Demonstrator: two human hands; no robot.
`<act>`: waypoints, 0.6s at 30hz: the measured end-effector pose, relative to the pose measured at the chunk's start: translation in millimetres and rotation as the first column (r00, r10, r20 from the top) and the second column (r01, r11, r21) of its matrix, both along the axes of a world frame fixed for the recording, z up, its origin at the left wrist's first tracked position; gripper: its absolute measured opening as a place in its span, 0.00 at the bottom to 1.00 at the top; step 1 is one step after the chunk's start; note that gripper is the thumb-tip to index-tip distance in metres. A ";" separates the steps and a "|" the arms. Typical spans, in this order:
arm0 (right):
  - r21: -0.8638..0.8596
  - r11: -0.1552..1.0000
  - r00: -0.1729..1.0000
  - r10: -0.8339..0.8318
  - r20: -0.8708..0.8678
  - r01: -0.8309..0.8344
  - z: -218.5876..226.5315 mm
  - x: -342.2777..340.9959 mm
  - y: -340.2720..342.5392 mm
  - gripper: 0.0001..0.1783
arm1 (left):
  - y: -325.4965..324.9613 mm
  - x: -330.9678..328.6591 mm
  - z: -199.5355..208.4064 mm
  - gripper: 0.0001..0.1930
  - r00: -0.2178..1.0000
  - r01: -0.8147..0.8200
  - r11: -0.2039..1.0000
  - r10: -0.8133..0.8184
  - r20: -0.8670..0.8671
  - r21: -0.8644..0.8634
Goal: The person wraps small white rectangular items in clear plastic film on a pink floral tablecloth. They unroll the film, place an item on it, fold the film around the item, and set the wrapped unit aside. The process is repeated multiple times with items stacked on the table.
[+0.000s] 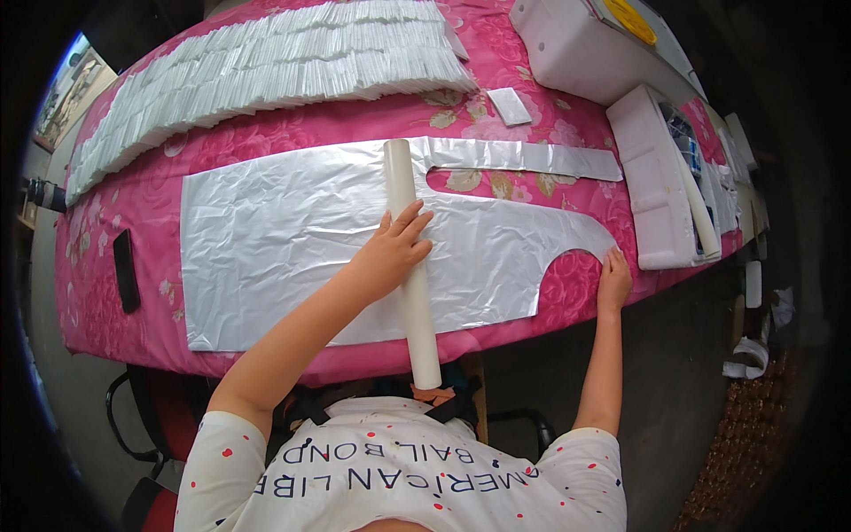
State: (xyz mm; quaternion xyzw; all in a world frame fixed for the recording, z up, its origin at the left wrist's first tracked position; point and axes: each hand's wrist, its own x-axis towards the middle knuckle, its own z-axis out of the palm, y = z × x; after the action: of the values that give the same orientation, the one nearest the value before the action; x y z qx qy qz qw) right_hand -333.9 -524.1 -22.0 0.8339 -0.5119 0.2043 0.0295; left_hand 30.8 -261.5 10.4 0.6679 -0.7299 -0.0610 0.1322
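A thin white plastic sheet (284, 239) with cut-outs, like an apron or vest bag, lies spread on the table. Across it rests a long cream tube (401, 173), whose near end sticks out past the table's edge. My left hand (396, 248) grips the tube around its middle, thumb to one side and fingers over the other. At the right end of the sheet, beside a rounded cut-out, my right hand (614, 277) pinches the plastic's edge between closed fingers. A straight strap of the sheet stretches rightward on the far side.
Rows of folded white plastic packets (292, 62) cover the far left. One folded packet (509, 106) lies apart near a large white foam box (594, 44). An open foam tray (651, 177) stands at right, a black phone (126, 271) at left. Pink floral cloth (301, 133) covers the table.
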 end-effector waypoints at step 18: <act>0.372 0.325 0.491 0.642 0.589 -0.870 82.6 203.8 264.0 0.17 | 69.7 -5.9 28.3 0.16 -0.072 -0.005 0.832 0.553 -0.830 0.555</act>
State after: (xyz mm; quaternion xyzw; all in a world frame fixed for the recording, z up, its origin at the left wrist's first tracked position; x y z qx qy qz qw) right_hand -130.1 -260.1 60.6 0.8818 -0.0850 0.1470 -0.4399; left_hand 24.9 -191.8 38.7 0.5751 -0.2289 -0.6220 0.4795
